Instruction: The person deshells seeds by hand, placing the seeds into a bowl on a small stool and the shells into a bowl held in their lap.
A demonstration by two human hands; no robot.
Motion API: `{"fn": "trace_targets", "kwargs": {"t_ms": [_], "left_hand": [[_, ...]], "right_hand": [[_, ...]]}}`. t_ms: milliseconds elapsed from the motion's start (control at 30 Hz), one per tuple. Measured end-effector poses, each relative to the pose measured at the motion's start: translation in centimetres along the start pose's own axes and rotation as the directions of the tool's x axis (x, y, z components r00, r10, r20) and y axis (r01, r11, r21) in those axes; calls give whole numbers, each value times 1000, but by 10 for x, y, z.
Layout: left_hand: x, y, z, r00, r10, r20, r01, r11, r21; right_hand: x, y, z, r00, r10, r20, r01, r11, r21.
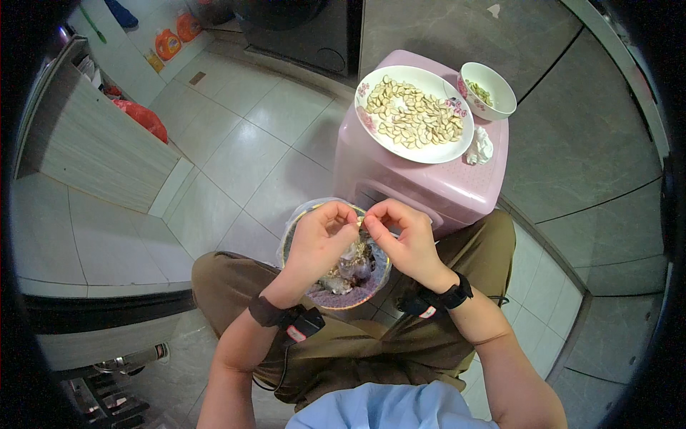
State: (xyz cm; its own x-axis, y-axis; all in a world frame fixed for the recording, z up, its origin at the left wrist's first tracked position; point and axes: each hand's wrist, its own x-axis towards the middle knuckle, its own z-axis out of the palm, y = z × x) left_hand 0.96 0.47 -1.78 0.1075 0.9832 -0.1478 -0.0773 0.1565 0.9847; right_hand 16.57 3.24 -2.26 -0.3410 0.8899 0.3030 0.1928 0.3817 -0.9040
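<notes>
My left hand (325,236) and my right hand (402,236) meet fingertip to fingertip, pinching a small pale pumpkin seed (360,220) between them. Below them is a lined waste bin (381,284) holding seed shells and crumpled waste. Ahead to the right, a pink plastic stool (375,155) bears a white floral plate (429,156) with many pumpkin seeds in their shells (415,115) spread over it. Beside the plate stands a floral bowl (501,91) with green seed kernels (478,92) inside. A crumpled white tissue (481,146) lies near the plate's right edge.
My knees flank the bin. Grey cabinet or wall panels (579,145) rise on the right, and a dark appliance (305,32) stands at the back. A wood-look cabinet (107,139) and a red plastic bag (140,119) are at left, with orange detergent bottles (168,44) behind.
</notes>
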Motion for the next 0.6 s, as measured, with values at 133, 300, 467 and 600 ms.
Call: {"fn": "trace_targets", "kwargs": {"t_ms": [133, 300, 467, 600], "left_hand": [[0, 0, -4, 999, 16, -31, -11, 990, 138], [1, 0, -1, 992, 98, -78, -90, 991, 102], [1, 3, 1, 991, 134, -25, -130, 986, 108], [-1, 7, 6, 977, 205, -65, -179, 941, 287]], "right_hand": [[2, 6, -3, 974, 211, 87, -228, 915, 332], [3, 4, -6, 945, 289, 152, -326, 829, 454], [2, 3, -6, 944, 283, 170, -329, 848, 415], [2, 2, -6, 939, 293, 180, -342, 845, 411]]}}
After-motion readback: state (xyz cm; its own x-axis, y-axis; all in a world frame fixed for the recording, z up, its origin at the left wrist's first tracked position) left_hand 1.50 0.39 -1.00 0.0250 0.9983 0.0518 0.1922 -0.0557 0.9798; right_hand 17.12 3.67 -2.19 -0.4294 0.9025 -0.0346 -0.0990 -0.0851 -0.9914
